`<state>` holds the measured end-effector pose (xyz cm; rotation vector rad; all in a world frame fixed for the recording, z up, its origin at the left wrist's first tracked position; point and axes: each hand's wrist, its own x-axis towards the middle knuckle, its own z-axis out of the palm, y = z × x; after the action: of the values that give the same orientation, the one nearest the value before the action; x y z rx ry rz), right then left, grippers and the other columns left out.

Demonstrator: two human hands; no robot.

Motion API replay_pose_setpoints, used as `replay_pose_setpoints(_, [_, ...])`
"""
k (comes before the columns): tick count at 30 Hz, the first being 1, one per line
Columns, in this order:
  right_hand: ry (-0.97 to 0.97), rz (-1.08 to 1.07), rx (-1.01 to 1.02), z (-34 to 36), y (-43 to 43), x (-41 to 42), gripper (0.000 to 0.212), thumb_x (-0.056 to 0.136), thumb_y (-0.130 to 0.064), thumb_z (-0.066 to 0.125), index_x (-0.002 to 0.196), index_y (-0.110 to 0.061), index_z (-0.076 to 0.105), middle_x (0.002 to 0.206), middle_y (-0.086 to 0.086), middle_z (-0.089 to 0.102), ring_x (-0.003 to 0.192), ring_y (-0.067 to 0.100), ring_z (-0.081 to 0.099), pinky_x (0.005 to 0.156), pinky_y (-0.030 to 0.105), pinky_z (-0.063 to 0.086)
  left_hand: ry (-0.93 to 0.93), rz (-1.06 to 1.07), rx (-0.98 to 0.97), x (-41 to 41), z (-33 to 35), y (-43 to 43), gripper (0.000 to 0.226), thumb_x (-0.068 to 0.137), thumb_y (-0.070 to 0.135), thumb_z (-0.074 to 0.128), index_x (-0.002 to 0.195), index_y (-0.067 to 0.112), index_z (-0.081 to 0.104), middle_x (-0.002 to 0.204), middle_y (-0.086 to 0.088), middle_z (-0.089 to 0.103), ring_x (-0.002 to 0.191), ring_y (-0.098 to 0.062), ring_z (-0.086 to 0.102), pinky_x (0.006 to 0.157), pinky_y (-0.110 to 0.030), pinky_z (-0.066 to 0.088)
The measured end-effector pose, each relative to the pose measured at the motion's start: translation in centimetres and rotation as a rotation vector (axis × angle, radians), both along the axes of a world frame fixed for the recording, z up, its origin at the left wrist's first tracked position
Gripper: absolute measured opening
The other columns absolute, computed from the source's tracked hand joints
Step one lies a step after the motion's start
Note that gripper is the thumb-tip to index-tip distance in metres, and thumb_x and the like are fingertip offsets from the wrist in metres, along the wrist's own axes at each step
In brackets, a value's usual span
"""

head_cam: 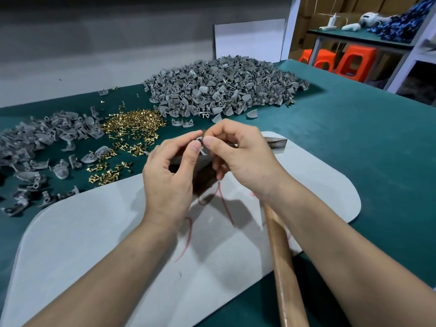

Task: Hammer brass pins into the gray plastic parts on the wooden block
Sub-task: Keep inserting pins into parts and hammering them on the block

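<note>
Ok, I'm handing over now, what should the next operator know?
Hands: the left hand and right hand both pinch one small gray part just above the wooden block.
The hammer lies unheld on the gray mat, under the right forearm.
The brass pins sit in a loose pile to the left, with loose gray parts far left and a big heap behind.
Pin in the held part: cannot tell.
To do: set part on block, take hammer, drive pin.

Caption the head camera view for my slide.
Left hand and right hand pinch a small gray part over the dark block; hammer rests on the mat, brass pins heaped behind.
</note>
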<state>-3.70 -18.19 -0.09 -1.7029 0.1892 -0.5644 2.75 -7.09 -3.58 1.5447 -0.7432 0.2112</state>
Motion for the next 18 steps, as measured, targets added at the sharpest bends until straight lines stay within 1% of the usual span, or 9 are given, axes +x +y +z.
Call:
replay_pose_setpoints(2, [0.013,0.035,0.097,-0.16,0.33,0.05,0.018,0.092,-0.003,0.056,0.077,-0.010,0.057,0.062,0.003,0.053,0.048,0.012,0.049,0.041,0.021,0.043,0.031,-0.016,-0.019,0.05,-0.08,-0.02,0.019,0.091,0.028,0.058,0.105,0.039,0.063,0.097,0.010,0.071,0.097,-0.015,0.065,0.097,-0.046,0.048])
replay_pose_setpoints(4, [0.020,0.032,0.142,-0.31,0.50,0.12,0.017,0.092,-0.002,0.056,0.077,-0.009,0.058,0.062,0.004,0.053,0.048,0.012,0.049,0.040,0.020,0.042,0.056,-0.035,-0.068,0.03,-0.05,-0.03,0.017,0.091,0.024,0.059,0.104,0.035,0.061,0.088,0.007,0.071,0.087,-0.013,0.067,0.086,-0.034,0.053])
replay_pose_setpoints(5, [0.022,0.017,0.134,-0.36,0.53,0.14,0.017,0.092,-0.002,0.056,0.076,-0.010,0.058,0.063,0.004,0.054,0.048,0.011,0.049,0.040,0.020,0.042,0.057,-0.040,-0.086,0.01,-0.03,-0.01,0.015,0.091,0.023,0.059,0.101,0.034,0.061,0.087,0.004,0.070,0.085,-0.014,0.068,0.083,-0.034,0.054])
replay_pose_setpoints(7, [0.023,-0.019,0.114,-0.45,0.48,0.17,0.018,0.092,-0.004,0.057,0.075,-0.011,0.059,0.064,0.002,0.056,0.047,0.010,0.049,0.041,0.020,0.041,0.052,-0.054,-0.089,-0.02,-0.12,-0.01,0.013,0.091,0.023,0.060,0.096,0.034,0.063,0.091,-0.002,0.070,0.089,-0.022,0.068,0.089,-0.047,0.053])
replay_pose_setpoints(9, [0.015,-0.041,0.145,-0.47,0.43,0.14,0.020,0.092,-0.005,0.058,0.074,-0.014,0.060,0.064,0.001,0.057,0.047,0.009,0.049,0.041,0.020,0.041,0.033,-0.053,-0.063,0.05,-0.23,-0.03,0.015,0.090,0.025,0.061,0.093,0.039,0.065,0.093,0.005,0.071,0.091,-0.023,0.067,0.097,-0.058,0.044])
replay_pose_setpoints(11, [-0.001,-0.047,0.193,-0.46,0.45,0.12,0.019,0.091,-0.006,0.059,0.074,-0.014,0.061,0.062,0.001,0.057,0.048,0.009,0.049,0.042,0.020,0.041,0.021,-0.045,-0.037,0.03,-0.25,-0.09,0.016,0.088,0.025,0.063,0.093,0.041,0.067,0.091,0.013,0.072,0.091,-0.017,0.068,0.103,-0.060,0.037])
replay_pose_setpoints(13, [-0.008,-0.048,0.232,-0.48,0.55,0.16,0.017,0.090,-0.006,0.060,0.075,-0.012,0.062,0.062,0.002,0.056,0.049,0.008,0.049,0.043,0.019,0.041,0.024,-0.050,-0.033,-0.02,-0.29,-0.12,0.016,0.086,0.024,0.065,0.092,0.039,0.067,0.090,0.015,0.072,0.091,-0.014,0.069,0.106,-0.061,0.033])
replay_pose_setpoints(16, [-0.006,-0.047,0.291,-0.64,0.74,0.25,0.014,0.089,-0.005,0.062,0.076,-0.010,0.063,0.064,0.004,0.057,0.049,0.006,0.049,0.044,0.018,0.042,0.039,-0.057,-0.046,-0.01,-0.25,-0.10,0.018,0.085,0.025,0.067,0.090,0.042,0.068,0.089,0.017,0.072,0.089,-0.011,0.069,0.108,-0.062,0.031])
replay_pose_setpoints(18, [0.004,-0.028,0.309,-0.64,0.71,0.21,0.013,0.088,-0.005,0.063,0.076,-0.009,0.064,0.063,0.005,0.057,0.050,0.006,0.050,0.045,0.018,0.043,0.038,-0.059,-0.053,0.06,-0.23,-0.08,0.014,0.085,0.025,0.067,0.089,0.039,0.068,0.088,0.015,0.072,0.087,-0.013,0.069,0.108,-0.063,0.031])
